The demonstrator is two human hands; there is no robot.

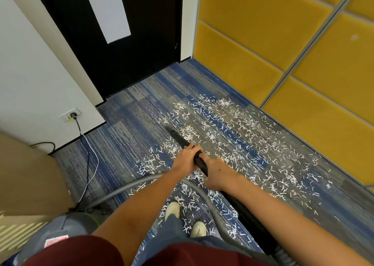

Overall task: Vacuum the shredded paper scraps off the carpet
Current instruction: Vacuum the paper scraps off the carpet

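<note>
White shredded paper scraps (232, 136) lie scattered over the blue and grey carpet (129, 128), from near the yellow wall down to my feet. A black vacuum wand (180, 139) points forward and down, its nozzle tip close to the carpet at the left edge of the scraps. My left hand (187, 160) grips the wand further forward. My right hand (215, 174) grips it just behind. A grey ribbed hose (129, 185) curves from the wand's rear off to the left, towards the vacuum body.
A black door (125, 49) stands ahead, yellow padded wall panels (283, 49) on the right. A wall socket (70, 114) at left has a plug with black and white cables (89, 160) trailing over the carpet. A tan cabinet side (30, 174) is at left. My shoes (172, 210) stand among scraps.
</note>
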